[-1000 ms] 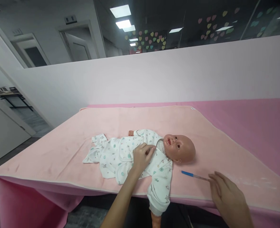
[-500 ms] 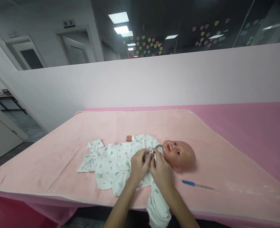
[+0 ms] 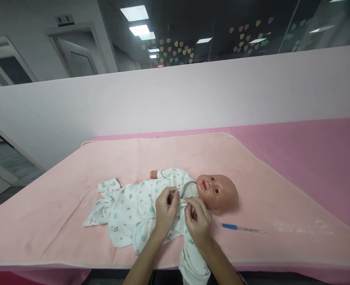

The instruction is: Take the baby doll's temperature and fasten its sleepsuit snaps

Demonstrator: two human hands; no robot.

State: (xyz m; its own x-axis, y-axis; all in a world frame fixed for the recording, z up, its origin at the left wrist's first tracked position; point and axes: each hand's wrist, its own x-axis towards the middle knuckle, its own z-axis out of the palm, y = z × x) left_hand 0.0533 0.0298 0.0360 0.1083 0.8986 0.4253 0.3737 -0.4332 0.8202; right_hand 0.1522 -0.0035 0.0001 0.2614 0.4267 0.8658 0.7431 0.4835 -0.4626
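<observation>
A baby doll (image 3: 222, 193) lies on its back with its head to the right, dressed in a white patterned baby outfit (image 3: 127, 206). Over the doll's chest, my left hand (image 3: 166, 206) is closed, thumb and forefinger pinching the edge of the outfit's front. My right hand (image 3: 197, 217) sits just right of it, near the neckline, its fingertips also pinched on the cloth edge. The near sleeve (image 3: 192, 261) hangs over the table's front edge between my forearms. One small doll hand (image 3: 153, 174) pokes out of the far sleeve.
A blue-capped pen-like stick (image 3: 230, 227) lies right of my right hand, below the doll's head. Under everything is a peach pad (image 3: 282, 198) on a pink cover (image 3: 311, 154). Behind stands a low white wall (image 3: 175, 99) with dark glass above it.
My right hand has moved slightly away from my left, opening a gap where the fingertips met and showing more of the neckline. The whole view has shifted a little.
</observation>
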